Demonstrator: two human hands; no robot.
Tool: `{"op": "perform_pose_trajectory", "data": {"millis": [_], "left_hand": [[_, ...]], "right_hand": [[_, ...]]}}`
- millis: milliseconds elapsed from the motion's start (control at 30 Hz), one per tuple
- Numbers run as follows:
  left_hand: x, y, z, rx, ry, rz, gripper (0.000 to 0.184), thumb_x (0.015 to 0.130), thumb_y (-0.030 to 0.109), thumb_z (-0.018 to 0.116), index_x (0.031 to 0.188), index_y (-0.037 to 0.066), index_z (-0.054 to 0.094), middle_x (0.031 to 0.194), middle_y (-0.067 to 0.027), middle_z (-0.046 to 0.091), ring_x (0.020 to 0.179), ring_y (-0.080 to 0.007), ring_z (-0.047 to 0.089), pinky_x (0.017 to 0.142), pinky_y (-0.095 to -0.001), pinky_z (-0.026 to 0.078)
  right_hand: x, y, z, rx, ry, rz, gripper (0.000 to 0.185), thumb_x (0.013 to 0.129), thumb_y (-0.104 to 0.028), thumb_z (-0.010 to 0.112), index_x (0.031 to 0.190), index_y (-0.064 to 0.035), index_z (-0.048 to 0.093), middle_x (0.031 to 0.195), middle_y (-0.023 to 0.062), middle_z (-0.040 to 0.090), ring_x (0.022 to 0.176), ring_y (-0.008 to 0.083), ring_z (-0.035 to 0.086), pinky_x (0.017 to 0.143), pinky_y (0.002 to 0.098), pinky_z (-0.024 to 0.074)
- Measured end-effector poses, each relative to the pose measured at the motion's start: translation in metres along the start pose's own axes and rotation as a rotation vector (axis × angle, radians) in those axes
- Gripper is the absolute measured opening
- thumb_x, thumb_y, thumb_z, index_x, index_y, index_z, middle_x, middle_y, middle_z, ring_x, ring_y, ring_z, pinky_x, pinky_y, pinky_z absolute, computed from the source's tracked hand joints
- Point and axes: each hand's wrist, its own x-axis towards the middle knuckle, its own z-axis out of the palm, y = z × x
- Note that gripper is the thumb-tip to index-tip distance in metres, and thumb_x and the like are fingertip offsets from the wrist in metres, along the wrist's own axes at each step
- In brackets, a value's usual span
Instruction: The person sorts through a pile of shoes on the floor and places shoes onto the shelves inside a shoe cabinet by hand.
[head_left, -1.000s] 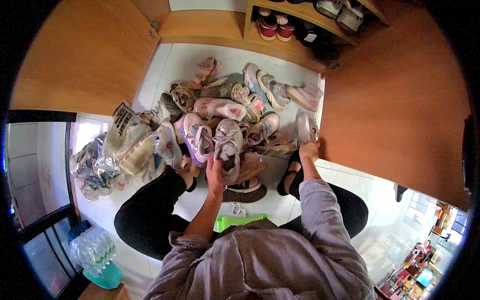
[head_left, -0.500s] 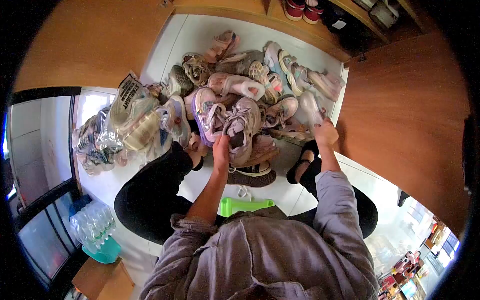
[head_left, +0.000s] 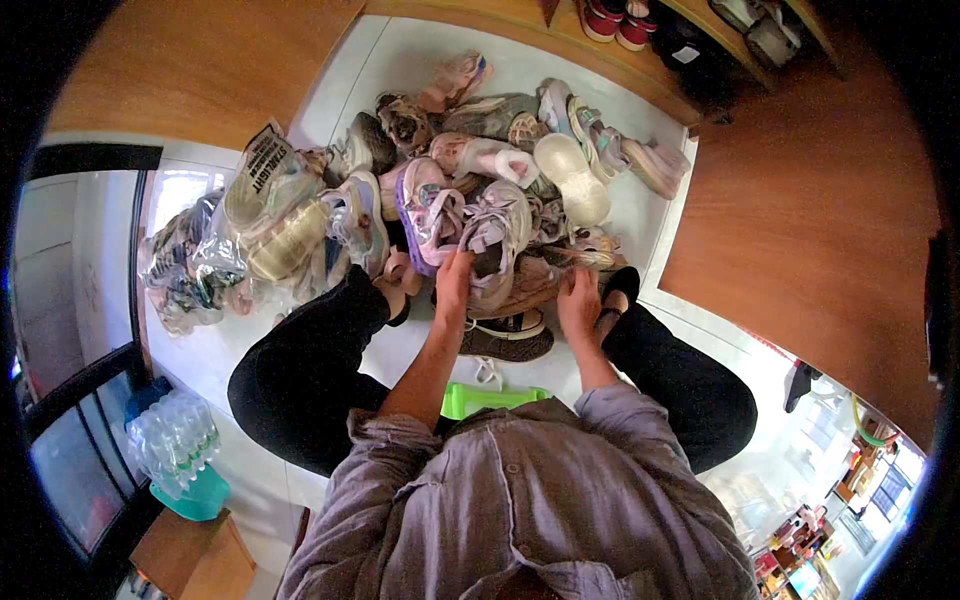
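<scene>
A heap of shoes lies on the white tiled floor in front of me. My left hand (head_left: 457,278) is closed on the near left edge of a greyish lace-up sneaker (head_left: 498,225), beside a white and purple shoe (head_left: 430,215). My right hand (head_left: 578,292) is closed, its fingers curled, near the right foot; what it holds, if anything, is hidden. Beyond it, a pale shoe with its sole up (head_left: 572,178) rests over the right part of the heap. Under the sneaker is a dark shoe with white laces (head_left: 508,336).
Bagged shoes (head_left: 280,225) lie at the left. A green plastic item (head_left: 490,399) is close to my body. Wooden cabinet doors (head_left: 810,200) stand on both sides, with a shoe shelf (head_left: 640,65) behind. Plastic bottles (head_left: 172,440) stand at the lower left.
My right hand has moved left and toward my body, away from the right side of the heap. A pale shoe now lies sole up there. My left hand stays at the greyish sneaker.
</scene>
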Motion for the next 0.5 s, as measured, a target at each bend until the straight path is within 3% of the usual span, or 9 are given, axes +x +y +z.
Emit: {"op": "perform_pose_trajectory", "data": {"millis": [33,67,167,200,300,400,433,500], "left_hand": [[-0.001,0.003,0.003,-0.008,0.005,-0.009,0.035,0.077,0.023,0.051,0.103,0.0,0.059,0.089,-0.0038,0.058,0.08,-0.0135,0.051,0.072,-0.0257,0.04],[-0.001,0.004,0.005,-0.016,0.009,-0.016,0.035,0.077,0.024,0.051,0.102,0.0,0.059,0.09,-0.0043,0.058,0.08,-0.0139,0.052,0.072,-0.0259,0.04],[0.006,-0.003,0.003,-0.141,0.002,-0.133,0.038,0.079,0.026,0.051,0.106,-0.001,0.057,0.097,-0.006,0.058,0.087,-0.0159,0.053,0.076,-0.0282,0.041],[0.005,0.005,0.006,-0.227,-0.02,-0.099,0.039,0.08,0.027,0.051,0.108,-0.001,0.056,0.099,-0.0063,0.058,0.088,-0.0165,0.053,0.078,-0.0288,0.042],[-0.003,0.034,0.01,-0.418,-0.101,-0.052,0.043,0.083,0.028,0.052,0.115,0.0,0.05,0.109,-0.0072,0.056,0.097,-0.0194,0.054,0.087,-0.0319,0.041],[0.007,0.03,0.002,-0.4,-0.069,-0.066,0.045,0.085,0.032,0.052,0.118,0.001,0.049,0.114,-0.0071,0.054,0.102,-0.0199,0.052,0.089,-0.0322,0.04],[0.004,0.031,0.002,-0.439,-0.148,-0.026,0.049,0.087,0.038,0.05,0.122,0.004,0.046,0.118,-0.008,0.052,0.108,-0.0201,0.049,0.089,-0.0345,0.04],[0.012,0.026,-0.002,-0.512,-0.205,-0.135,0.051,0.087,0.041,0.05,0.125,0.007,0.044,0.121,-0.0088,0.05,0.11,-0.0209,0.048,0.09,-0.0375,0.04]], "right_hand": [[-0.016,0.011,0.016,-0.063,-0.02,0.052,0.032,0.082,-0.021,0.056,0.107,-0.0014,0.051,0.115,0.0228,0.049,0.091,0.0386,0.055,0.072,0.0446,0.0441],[-0.027,0.049,0.051,-0.152,-0.218,0.089,0.036,0.082,-0.025,0.057,0.107,0.0002,0.051,0.111,0.024,0.051,0.084,0.0381,0.057,0.068,0.0444,0.0455],[-0.045,0.054,0.065,0.174,-0.705,0.546,0.05,0.082,-0.037,0.057,0.113,0.0014,0.05,0.101,0.0194,0.057,0.069,0.0296,0.062,0.052,0.0432,0.0501],[-0.052,0.019,0.042,0.438,-0.638,0.715,0.051,0.082,-0.039,0.056,0.114,0.0002,0.051,0.101,0.0176,0.058,0.068,0.0267,0.062,0.049,0.0425,0.0508],[-0.042,0.057,0.084,0.561,-0.765,0.798,0.049,0.081,-0.04,0.056,0.111,-0.0006,0.052,0.098,0.0155,0.058,0.063,0.0249,0.061,0.048,0.0403,0.0519],[-0.041,0.069,0.099,0.535,-0.75,0.846,0.048,0.08,-0.042,0.058,0.11,-0.005,0.053,0.096,0.014,0.058,0.061,0.0242,0.059,0.048,0.0379,0.0521],[-0.038,0.118,0.136,0.713,-0.862,0.933,0.044,0.077,-0.036,0.063,0.109,-0.0084,0.054,0.093,0.0114,0.058,0.061,0.0239,0.058,0.05,0.0385,0.0528],[-0.04,0.085,0.106,0.801,-0.66,0.886,0.042,0.074,-0.031,0.068,0.106,-0.0067,0.055,0.088,0.0116,0.058,0.061,0.0237,0.058,0.05,0.0381,0.0528]]}}
